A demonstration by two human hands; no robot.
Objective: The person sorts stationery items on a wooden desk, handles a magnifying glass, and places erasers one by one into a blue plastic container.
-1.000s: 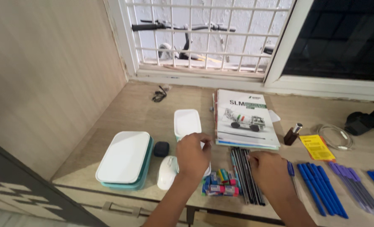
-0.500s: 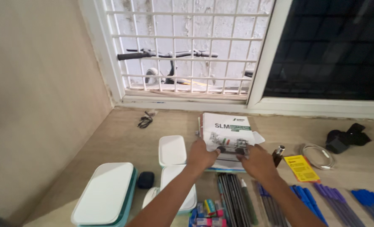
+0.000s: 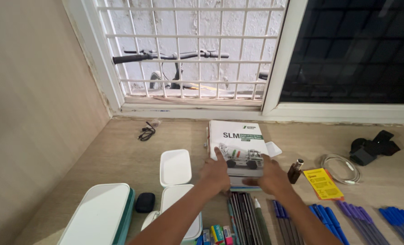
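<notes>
A stack of white booklets with a truck picture on the cover (image 3: pixel 239 146) lies on the wooden table. My left hand (image 3: pixel 216 173) grips its near left corner. At the near right corner my right hand (image 3: pixel 268 176) holds the stack too, with a finger laid over the cover. Just below my hands lie dark pencils (image 3: pixel 242 215) in a row. Blue pens (image 3: pixel 325 217) lie to their right.
White lidded boxes (image 3: pixel 175 166) and a larger teal box (image 3: pixel 99 215) stand at the left, with a dark pouch (image 3: pixel 145 202) between them. A small brown bottle (image 3: pixel 295 170), a yellow card (image 3: pixel 322 183), a coiled cable (image 3: pixel 342 167) and a black object (image 3: pixel 373 147) lie at the right.
Both hands have moved from the erasers and pencils up to the booklet stack and now grip its near corners. The view has tilted up toward the window.
</notes>
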